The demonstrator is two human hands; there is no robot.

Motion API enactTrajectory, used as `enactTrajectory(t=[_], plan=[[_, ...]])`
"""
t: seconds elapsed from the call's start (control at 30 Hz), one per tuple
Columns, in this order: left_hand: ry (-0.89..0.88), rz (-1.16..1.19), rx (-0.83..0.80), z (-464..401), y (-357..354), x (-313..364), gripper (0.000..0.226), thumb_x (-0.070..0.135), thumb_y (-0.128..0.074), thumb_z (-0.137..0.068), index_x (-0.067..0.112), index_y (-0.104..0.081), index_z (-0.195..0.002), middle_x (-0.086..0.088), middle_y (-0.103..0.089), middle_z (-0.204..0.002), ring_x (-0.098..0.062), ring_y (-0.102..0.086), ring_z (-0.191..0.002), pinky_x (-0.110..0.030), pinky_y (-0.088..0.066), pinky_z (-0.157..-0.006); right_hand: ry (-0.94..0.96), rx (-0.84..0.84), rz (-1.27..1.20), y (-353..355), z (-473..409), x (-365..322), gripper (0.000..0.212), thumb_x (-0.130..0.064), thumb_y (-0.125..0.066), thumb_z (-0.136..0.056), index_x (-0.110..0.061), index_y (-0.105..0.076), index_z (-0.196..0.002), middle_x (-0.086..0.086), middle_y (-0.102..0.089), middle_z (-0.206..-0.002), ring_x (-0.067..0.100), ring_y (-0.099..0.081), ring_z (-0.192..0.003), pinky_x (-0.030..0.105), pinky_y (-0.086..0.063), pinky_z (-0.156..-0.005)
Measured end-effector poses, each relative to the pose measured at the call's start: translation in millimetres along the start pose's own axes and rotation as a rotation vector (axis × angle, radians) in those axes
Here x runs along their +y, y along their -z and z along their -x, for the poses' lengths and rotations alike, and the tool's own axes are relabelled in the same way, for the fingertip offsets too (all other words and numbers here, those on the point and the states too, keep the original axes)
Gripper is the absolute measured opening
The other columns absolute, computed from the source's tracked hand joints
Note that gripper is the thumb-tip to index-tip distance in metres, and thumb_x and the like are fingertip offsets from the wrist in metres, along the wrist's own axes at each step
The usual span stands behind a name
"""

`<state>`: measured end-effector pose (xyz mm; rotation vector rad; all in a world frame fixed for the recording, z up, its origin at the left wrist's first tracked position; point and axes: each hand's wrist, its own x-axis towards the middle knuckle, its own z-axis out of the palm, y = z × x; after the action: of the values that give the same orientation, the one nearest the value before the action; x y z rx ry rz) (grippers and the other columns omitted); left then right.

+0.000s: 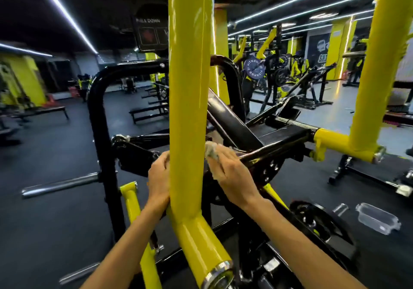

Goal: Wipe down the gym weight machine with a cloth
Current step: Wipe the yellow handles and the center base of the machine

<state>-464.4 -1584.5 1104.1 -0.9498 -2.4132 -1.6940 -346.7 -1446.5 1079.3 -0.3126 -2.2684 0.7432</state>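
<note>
A thick yellow tube (188, 91) of the weight machine rises straight up in front of me and bends toward me at its base, ending in a chrome cap (218, 276). My left hand (159, 178) grips the tube's left side. My right hand (232, 169) presses a pale crumpled cloth (211, 152) against the tube's right side, where a black arm (274, 149) of the machine crosses behind. Part of the cloth is hidden under my fingers.
The machine's black frame (100, 118) curves up on the left with a chrome weight peg (60, 184) sticking out. A second yellow arm (375, 71) stands at the right. A clear plastic container (377, 218) lies on the dark floor. Benches and other machines fill the background.
</note>
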Motion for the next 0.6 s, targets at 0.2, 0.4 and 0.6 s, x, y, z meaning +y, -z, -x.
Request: enactTrajectory(t=[0.2, 0.4, 0.6], plan=[[0.018, 0.292, 0.116, 66.7, 23.5, 12.4, 0.057, 0.053, -0.031, -0.103, 0.031, -0.032, -0.157, 0.015, -0.035, -0.160, -0.001, -0.032, -0.147, -0.035, -0.027, -0.122, 0.292, -0.247, 0.360, -22.0, -24.7, 19.4, 0.058, -0.050, -0.012, -0.104, -0.027, -0.056, -0.134, -0.007, -0.058, -0.136, 0.015, -0.048, -0.130, 0.040, -0.021, -0.124], [-0.531, -0.227, 0.213, 95.7, -0.6, 65.1, 0.069, 0.033, -0.036, -0.106, 0.026, 0.006, -0.161, 0.012, 0.014, -0.168, -0.010, 0.007, -0.156, -0.038, -0.004, -0.127, 0.329, -0.283, 0.410, -10.9, -18.2, 36.4, 0.063, -0.056, -0.005, -0.105, -0.035, -0.033, -0.157, -0.012, -0.035, -0.162, 0.006, -0.025, -0.151, 0.034, -0.007, -0.127], [-0.638, -0.549, 0.379, 78.9, -14.4, 50.6, 0.078, 0.022, -0.051, -0.102, 0.011, -0.001, -0.161, -0.009, 0.010, -0.169, -0.028, 0.002, -0.157, -0.058, -0.019, -0.123, 0.272, -0.211, 0.417, 27.8, -15.9, 89.2, 0.064, -0.063, 0.003, -0.102, -0.037, -0.021, -0.156, -0.015, -0.033, -0.163, 0.003, -0.023, -0.152, 0.034, -0.005, -0.127]])
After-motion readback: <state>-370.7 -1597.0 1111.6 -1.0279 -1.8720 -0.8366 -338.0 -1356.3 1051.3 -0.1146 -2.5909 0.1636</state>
